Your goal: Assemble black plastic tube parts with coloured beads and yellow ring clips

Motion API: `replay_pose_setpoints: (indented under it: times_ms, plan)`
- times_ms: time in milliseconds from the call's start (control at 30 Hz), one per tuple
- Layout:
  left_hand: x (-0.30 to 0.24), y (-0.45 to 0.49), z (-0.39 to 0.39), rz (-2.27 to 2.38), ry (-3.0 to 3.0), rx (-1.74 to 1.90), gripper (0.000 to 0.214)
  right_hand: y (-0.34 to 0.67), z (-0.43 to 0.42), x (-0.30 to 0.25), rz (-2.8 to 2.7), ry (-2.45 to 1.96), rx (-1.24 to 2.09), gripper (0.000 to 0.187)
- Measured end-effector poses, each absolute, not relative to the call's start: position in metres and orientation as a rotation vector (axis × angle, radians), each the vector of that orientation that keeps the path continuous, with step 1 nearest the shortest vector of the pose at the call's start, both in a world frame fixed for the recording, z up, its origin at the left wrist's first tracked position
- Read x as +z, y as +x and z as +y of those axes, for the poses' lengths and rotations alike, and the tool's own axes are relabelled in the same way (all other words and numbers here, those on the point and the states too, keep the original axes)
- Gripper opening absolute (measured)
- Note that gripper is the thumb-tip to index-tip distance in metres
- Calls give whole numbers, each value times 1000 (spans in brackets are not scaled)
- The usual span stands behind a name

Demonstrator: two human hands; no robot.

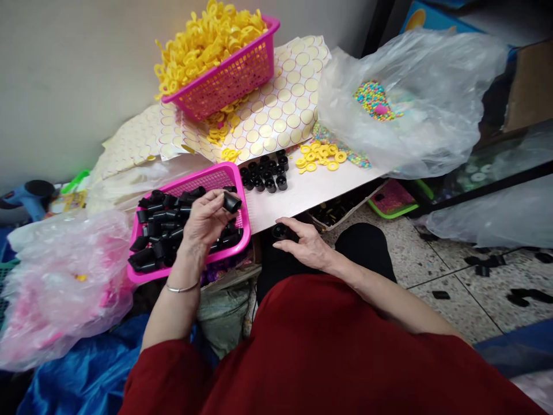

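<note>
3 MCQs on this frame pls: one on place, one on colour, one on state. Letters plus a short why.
1. Where do the yellow rings mostly sit?
A. in the raised pink basket at the back
B. on the floor
C. in the person's lap

2. What colour is the tray holding the black caps?
A. green
B. pink
C. white

3. What is the left hand doing?
A. resting flat and empty
B. holding a black cap in its fingertips
C. gripping a yellow ring

Answers: A, the rings heap above the basket's rim; B, the mesh tray is bright pink; B, one cap is lifted above the tray.
</note>
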State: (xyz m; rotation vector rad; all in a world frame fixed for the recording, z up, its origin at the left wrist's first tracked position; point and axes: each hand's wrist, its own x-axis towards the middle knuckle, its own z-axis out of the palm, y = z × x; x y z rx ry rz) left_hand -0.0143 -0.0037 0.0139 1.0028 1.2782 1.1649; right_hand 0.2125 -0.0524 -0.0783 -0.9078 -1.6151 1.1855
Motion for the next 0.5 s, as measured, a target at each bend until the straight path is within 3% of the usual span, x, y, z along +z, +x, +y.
replay_pose_setpoints:
  times_ms: [167,500]
  plan:
    - [28,-68,21,1709,1458,535,38,221,-49,-85,-1591,-1024,1209,42]
    - [-21,-103,76,1910,1866,390,19,228,-48,-92,-1576,-1110,1218,43]
